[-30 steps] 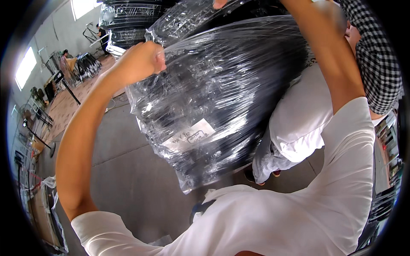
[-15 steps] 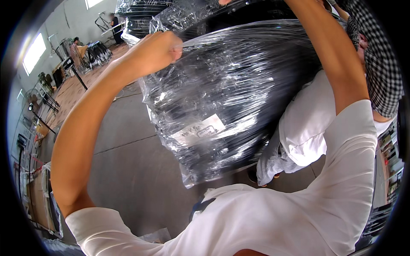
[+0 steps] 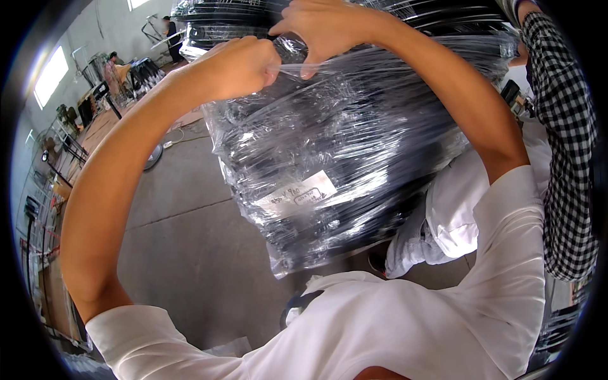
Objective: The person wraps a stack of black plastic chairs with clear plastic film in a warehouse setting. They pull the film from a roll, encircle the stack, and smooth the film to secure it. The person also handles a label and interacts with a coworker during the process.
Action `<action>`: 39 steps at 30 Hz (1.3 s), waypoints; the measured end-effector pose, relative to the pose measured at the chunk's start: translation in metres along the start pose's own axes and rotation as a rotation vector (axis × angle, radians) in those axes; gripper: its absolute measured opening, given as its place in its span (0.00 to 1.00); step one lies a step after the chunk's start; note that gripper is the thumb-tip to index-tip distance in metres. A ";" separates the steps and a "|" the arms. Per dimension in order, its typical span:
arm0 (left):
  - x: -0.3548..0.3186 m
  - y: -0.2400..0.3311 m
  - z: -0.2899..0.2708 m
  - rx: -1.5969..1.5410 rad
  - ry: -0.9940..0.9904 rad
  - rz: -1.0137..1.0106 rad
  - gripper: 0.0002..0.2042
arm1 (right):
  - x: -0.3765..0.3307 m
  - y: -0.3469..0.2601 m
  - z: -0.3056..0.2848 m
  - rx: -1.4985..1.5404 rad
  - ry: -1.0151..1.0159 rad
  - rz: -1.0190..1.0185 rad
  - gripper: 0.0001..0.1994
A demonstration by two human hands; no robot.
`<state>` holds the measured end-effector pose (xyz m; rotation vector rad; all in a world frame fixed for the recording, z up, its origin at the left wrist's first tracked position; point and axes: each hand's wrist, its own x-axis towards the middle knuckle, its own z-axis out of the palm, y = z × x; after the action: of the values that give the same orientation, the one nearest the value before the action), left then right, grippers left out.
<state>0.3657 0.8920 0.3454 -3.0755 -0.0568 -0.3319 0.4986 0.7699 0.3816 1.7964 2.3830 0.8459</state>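
Plastic wrap (image 3: 342,126) in left hand (image 3: 244,65), seemingly touching thumb (image 3: 308,72) of right hand (image 3: 329,28)

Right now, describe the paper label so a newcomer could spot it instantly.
Start with the big dark bundle wrapped in clear film, upper middle. On its lower left part, set at a slant, is the white paper label. Its flat, pale surface with dark handwriting stands out from the crinkled, glossy film around it.

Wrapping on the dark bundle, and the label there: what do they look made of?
Wrapping: probably thin, clear plastic film, glossy, since it creases finely and throws sharp highlights. Label: likely paper, pale and flat with dark markings; finish unclear.
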 end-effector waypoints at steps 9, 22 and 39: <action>-0.001 -0.025 0.020 -0.079 0.193 0.087 0.04 | 0.013 0.002 0.009 -0.040 -0.285 0.175 0.29; 0.008 -0.006 0.016 -0.174 0.153 0.186 0.05 | -0.125 -0.220 -0.070 0.648 1.236 -0.066 0.09; 0.004 -0.022 0.027 -0.160 0.346 0.323 0.10 | -0.082 -0.177 -0.060 0.817 0.927 0.589 0.12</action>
<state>0.3745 0.9159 0.3210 -3.0516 0.4936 -0.8739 0.3489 0.6400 0.3308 3.0638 3.0678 0.9754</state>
